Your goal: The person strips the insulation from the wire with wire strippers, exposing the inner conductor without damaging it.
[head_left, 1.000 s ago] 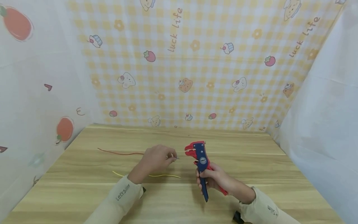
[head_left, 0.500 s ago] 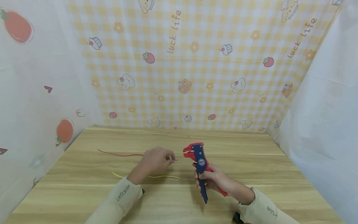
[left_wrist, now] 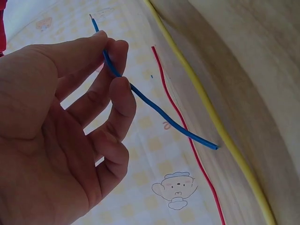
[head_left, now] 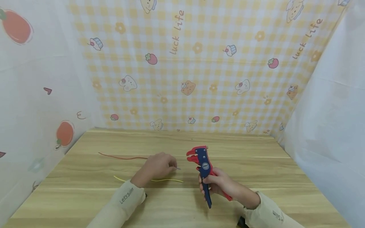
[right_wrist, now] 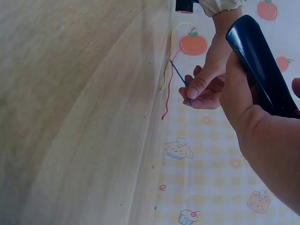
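My left hand (head_left: 160,165) pinches a blue wire (left_wrist: 154,107) between thumb and fingertips, in the left wrist view; bare metal shows at its upper end, and the other end sticks out past the fingers. In the head view, the wire's short tip points right, toward the tool. Gripped upright by its handles in my right hand (head_left: 223,183) is a red and blue wire stripper (head_left: 204,161), its red head facing left. A gap separates the wire tip from the head. The right wrist view shows one dark handle (right_wrist: 260,65) against the palm.
A red wire (head_left: 122,157) lies on the wooden table (head_left: 242,152) behind and left of my left hand. Nearer, a yellow wire (head_left: 168,180) passes under the left forearm. Tiny scraps lie on the wood. Patterned cloth (head_left: 199,69) stands behind the table, with pale cloth at both sides.
My left hand has shifted slightly toward the near side, and the wire tip sits lower, angled slightly downward. The stripper moved a little left and down at first, then stayed nearly still in my right hand.
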Motion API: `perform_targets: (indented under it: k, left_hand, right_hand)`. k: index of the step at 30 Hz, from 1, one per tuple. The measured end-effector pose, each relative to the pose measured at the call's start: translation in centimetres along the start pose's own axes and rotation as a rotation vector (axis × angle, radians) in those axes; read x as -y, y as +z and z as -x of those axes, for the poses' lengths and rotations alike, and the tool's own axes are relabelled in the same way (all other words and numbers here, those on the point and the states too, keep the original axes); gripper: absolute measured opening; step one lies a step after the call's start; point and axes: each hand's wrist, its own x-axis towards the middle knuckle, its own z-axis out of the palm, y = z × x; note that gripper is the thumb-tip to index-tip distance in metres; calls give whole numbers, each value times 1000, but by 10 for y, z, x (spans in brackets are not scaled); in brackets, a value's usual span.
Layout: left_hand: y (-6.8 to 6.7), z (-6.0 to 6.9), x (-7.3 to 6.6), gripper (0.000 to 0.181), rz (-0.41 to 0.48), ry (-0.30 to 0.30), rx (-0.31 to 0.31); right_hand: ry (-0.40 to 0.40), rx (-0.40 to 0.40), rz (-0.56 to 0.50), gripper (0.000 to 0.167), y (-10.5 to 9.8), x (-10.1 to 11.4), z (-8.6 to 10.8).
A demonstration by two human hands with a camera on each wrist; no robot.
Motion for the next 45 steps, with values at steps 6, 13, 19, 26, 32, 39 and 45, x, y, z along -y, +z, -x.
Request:
perform_targets:
  k: [6, 13, 19, 26, 32, 39, 45]
  left_hand:
    - [1, 1, 3, 12, -24, 33, 15]
    - [3, 1, 6, 15, -18, 43, 33]
    - [5, -1, 10, 17, -11, 53, 43]
    - [7, -3, 12, 19, 3, 47, 54]
    - [7, -4, 12, 19, 6, 56, 62]
    - [8, -6, 11, 18, 9, 51, 86]
    - [8, -5, 10, 20, 7, 40, 100]
  right_hand:
    - [7, -5, 12, 13, 1, 0, -1]
    - [15, -22, 34, 13, 0, 1, -2]
    - [21, -26, 28, 15, 1, 1, -2]
    - [30, -21, 11, 15, 0, 0, 0]
    - [21, -11, 0, 15, -2, 0, 0]
    - [18, -6, 9, 15, -2, 1, 1]
    - [26, -13, 1, 16, -3, 0, 2]
